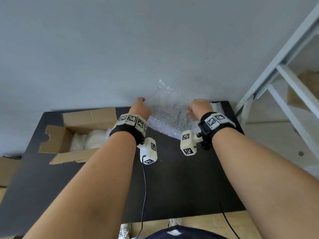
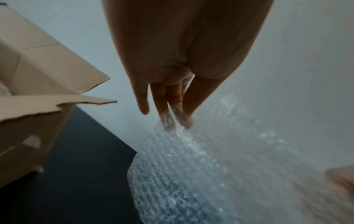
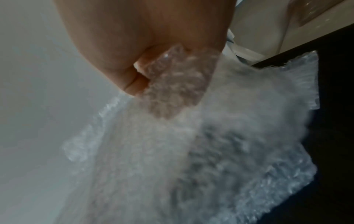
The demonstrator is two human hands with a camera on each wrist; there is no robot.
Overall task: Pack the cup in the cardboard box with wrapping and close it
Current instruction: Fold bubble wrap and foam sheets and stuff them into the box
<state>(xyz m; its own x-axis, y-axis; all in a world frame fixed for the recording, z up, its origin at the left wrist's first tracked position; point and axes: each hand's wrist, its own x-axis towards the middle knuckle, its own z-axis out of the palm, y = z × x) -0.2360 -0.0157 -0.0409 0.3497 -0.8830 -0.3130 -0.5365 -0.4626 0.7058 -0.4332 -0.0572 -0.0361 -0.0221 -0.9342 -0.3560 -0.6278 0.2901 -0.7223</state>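
A clear sheet of bubble wrap [image 1: 170, 111] is lifted at the far edge of the black table [image 1: 181, 178], its lower part trailing on the tabletop. My left hand [image 1: 139, 107] pinches its left edge between thumb and fingers [image 2: 168, 109]. My right hand [image 1: 200, 106] grips the right edge with its fingers curled round the bubble wrap [image 3: 172, 84]. An open cardboard box [image 1: 77, 133] sits at the table's left with its flaps spread; something white and wrapped [image 1: 89, 140] lies inside. No bare cup shows in any view.
A grey wall rises directly behind the table. A white metal shelf frame [image 1: 284, 80] stands to the right. More cardboard [image 1: 6, 169] lies beyond the table's left edge. More white packing material [image 1: 217, 107] lies by my right hand.
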